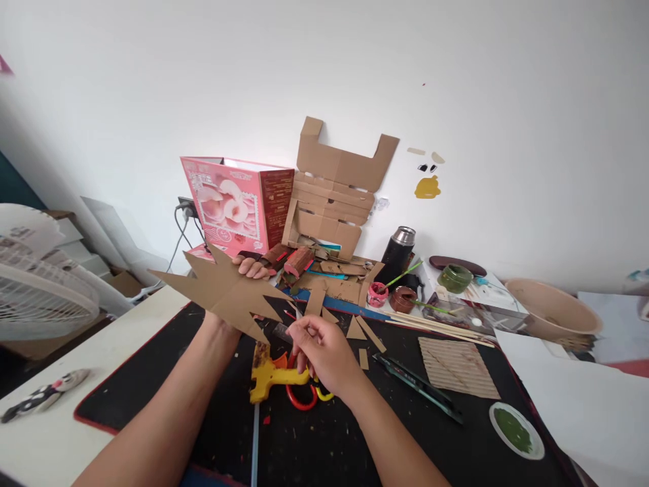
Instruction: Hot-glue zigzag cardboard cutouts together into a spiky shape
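Observation:
My left hand (pixel 252 266) is closed on a spiky, star-like piece of brown cardboard (pixel 223 284), raised above the black mat. The cardboard hides my left palm; some fingers show past its upper edge. Close to its right-hand points is my right hand (pixel 322 348), fingers curled round a thin, pointed metal tool (pixel 297 310). Only the tip of that tool shows, so its exact kind is unclear. Below my right hand lie a yellow glue gun (pixel 274 379) with a clear glue stick and a red scissor handle (pixel 303 399). A yellow loop (pixel 324 393) shows beside it.
Cardboard scraps (pixel 355 328) lie beyond my right hand. A green utility knife (pixel 416 387), corrugated cardboard (pixel 458 367) and a dish of green paint (pixel 516 430) are to the right. Behind stand a pink box (pixel 228 203), paint jars (pixel 404 299) and a black flask (pixel 398 253).

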`<action>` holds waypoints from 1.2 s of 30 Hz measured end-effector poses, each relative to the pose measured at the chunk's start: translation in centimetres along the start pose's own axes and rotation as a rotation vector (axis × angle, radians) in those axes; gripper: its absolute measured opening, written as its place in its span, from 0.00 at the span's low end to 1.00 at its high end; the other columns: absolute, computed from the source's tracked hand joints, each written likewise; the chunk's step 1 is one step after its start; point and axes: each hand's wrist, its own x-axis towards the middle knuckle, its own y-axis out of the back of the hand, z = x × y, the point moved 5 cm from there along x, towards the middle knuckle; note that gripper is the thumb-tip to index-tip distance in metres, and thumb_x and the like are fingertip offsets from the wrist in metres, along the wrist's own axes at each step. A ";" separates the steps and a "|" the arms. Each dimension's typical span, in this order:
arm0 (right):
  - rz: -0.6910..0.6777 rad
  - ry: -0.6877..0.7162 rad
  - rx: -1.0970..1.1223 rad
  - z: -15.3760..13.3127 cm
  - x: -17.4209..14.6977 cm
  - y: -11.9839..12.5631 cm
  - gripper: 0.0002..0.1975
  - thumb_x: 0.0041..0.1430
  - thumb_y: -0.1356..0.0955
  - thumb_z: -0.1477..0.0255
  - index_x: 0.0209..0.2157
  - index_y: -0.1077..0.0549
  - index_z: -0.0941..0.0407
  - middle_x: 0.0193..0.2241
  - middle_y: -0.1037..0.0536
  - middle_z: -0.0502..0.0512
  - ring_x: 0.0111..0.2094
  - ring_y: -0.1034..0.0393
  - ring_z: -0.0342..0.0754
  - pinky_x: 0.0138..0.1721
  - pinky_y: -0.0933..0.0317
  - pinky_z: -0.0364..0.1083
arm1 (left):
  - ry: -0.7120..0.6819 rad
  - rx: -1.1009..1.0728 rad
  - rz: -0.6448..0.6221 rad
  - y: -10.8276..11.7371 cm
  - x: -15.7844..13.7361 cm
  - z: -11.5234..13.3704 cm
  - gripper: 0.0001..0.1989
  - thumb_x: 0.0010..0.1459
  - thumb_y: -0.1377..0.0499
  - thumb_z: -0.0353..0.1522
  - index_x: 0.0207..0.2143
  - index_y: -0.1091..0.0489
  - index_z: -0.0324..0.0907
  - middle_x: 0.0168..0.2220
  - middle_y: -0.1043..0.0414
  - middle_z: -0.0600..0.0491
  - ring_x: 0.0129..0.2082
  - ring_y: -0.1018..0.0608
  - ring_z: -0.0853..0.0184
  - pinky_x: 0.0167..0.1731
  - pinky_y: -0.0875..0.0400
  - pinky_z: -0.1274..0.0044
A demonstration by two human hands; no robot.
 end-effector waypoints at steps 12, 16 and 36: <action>-0.069 -0.126 0.188 0.9 0.2 -1.5 0.38 0.52 0.28 0.34 0.38 0.23 0.58 0.22 0.24 0.47 0.15 0.31 0.39 0.13 0.48 0.37 | 0.028 0.011 0.092 -1.4 -2.0 -3.3 0.18 0.73 0.45 0.42 0.29 0.30 0.47 0.21 0.40 0.58 0.22 0.35 0.70 0.28 0.32 0.78; -0.024 -0.112 0.220 0.9 0.2 -1.4 0.33 0.51 0.25 0.38 0.32 0.25 0.57 0.19 0.26 0.46 0.14 0.33 0.39 0.13 0.49 0.37 | 0.095 -0.011 0.074 -2.6 -3.5 -3.4 0.16 0.71 0.43 0.37 0.28 0.30 0.45 0.23 0.35 0.58 0.21 0.34 0.72 0.28 0.32 0.80; 0.451 0.081 0.208 -1.7 0.4 6.7 0.30 0.48 0.22 0.42 0.26 0.27 0.56 0.15 0.32 0.44 0.13 0.37 0.40 0.12 0.52 0.37 | 0.345 0.351 0.228 -6.8 -6.2 -1.5 0.36 0.74 0.58 0.52 0.39 0.21 0.34 0.32 0.18 0.40 0.24 0.21 0.64 0.22 0.27 0.76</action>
